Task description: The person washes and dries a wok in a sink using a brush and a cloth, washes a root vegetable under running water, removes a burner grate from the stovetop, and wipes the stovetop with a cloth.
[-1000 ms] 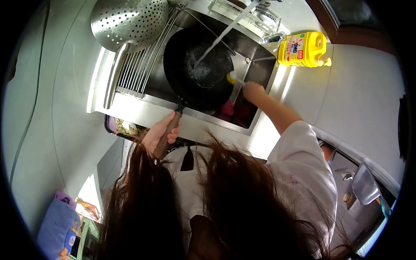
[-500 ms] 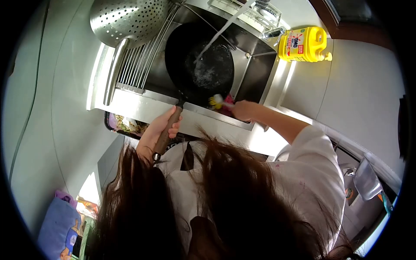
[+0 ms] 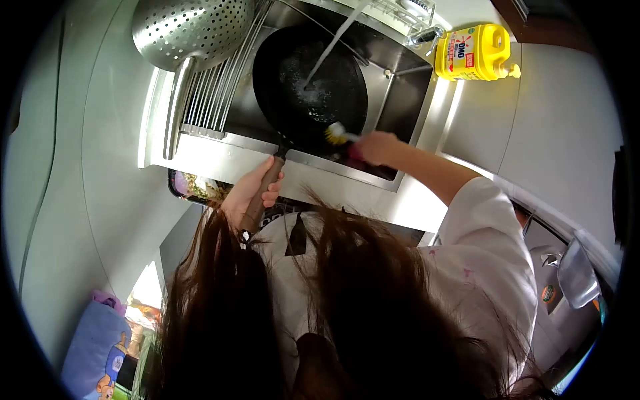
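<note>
A black frying pan (image 3: pixel 287 87) lies in the metal sink (image 3: pixel 405 100), with running water (image 3: pixel 340 37) falling into it and pooling. My left hand (image 3: pixel 252 193) is wrapped round the pan's brown handle (image 3: pixel 267 183) at the sink's front edge. My right hand (image 3: pixel 379 148) is closed on a dish brush (image 3: pixel 337 133) with a white head and yellow bristles. The brush head is at the pan's near right rim; whether the bristles touch it I cannot tell. Something pink (image 3: pixel 357 152) shows just below my right hand, partly hidden.
A large perforated metal strainer (image 3: pixel 193 30) rests on the drying rack (image 3: pixel 217 93) left of the pan. A yellow detergent bottle (image 3: pixel 477 53) stands behind the sink's right corner, beside the tap (image 3: pixel 427 35). Below the sink's front is a dark tray with food scraps (image 3: pixel 190 185).
My right hand has moved the brush up, from below the pan's rim onto its near right edge. My left hand keeps its grip on the handle. The whole view has shifted slightly.
</note>
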Action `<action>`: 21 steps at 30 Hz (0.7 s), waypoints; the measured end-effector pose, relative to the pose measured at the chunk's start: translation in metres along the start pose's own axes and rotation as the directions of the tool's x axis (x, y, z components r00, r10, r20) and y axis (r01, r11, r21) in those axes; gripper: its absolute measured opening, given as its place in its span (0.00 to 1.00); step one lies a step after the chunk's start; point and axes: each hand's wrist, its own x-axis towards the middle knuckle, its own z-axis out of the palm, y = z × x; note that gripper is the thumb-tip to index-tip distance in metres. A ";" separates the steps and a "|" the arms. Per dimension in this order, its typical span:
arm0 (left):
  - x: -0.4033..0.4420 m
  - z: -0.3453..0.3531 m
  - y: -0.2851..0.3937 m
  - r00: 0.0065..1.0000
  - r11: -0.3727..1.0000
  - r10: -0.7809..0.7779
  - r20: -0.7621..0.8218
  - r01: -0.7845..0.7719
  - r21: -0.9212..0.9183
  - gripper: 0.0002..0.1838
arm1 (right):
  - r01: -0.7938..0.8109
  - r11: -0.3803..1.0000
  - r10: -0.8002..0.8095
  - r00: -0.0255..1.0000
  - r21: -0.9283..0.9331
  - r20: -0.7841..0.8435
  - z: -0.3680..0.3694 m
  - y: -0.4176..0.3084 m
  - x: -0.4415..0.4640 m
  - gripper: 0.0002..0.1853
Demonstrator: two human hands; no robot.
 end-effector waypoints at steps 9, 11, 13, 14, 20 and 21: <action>0.002 0.001 -0.004 0.990 0.958 -0.004 0.140 0.044 -0.284 0.21 | -0.176 0.830 0.066 0.974 0.529 0.219 -0.099 -0.071 -0.048 0.24; 0.006 0.001 -0.004 0.967 0.897 0.006 0.256 0.108 -0.428 0.21 | 0.056 0.939 -0.053 0.998 0.340 -0.017 -0.090 -0.060 -0.062 0.23; 0.004 0.006 0.000 0.954 0.872 0.008 0.301 0.140 -0.469 0.21 | 0.138 0.976 -0.115 0.984 0.166 -0.139 -0.078 -0.043 -0.084 0.19; 0.004 0.009 0.004 0.946 0.860 0.015 0.324 0.153 -0.488 0.21 | 0.122 0.987 -0.104 0.981 0.105 -0.164 -0.076 -0.033 -0.094 0.17; 0.013 0.012 0.006 0.903 0.818 0.041 0.428 0.215 -0.533 0.22 | 0.010 1.000 -0.009 0.990 0.005 -0.144 -0.030 0.007 -0.076 0.15; 0.012 0.017 0.006 0.909 0.820 0.039 0.414 0.208 -0.533 0.22 | 0.102 0.993 -0.081 0.958 0.066 -0.274 -0.029 -0.015 -0.085 0.17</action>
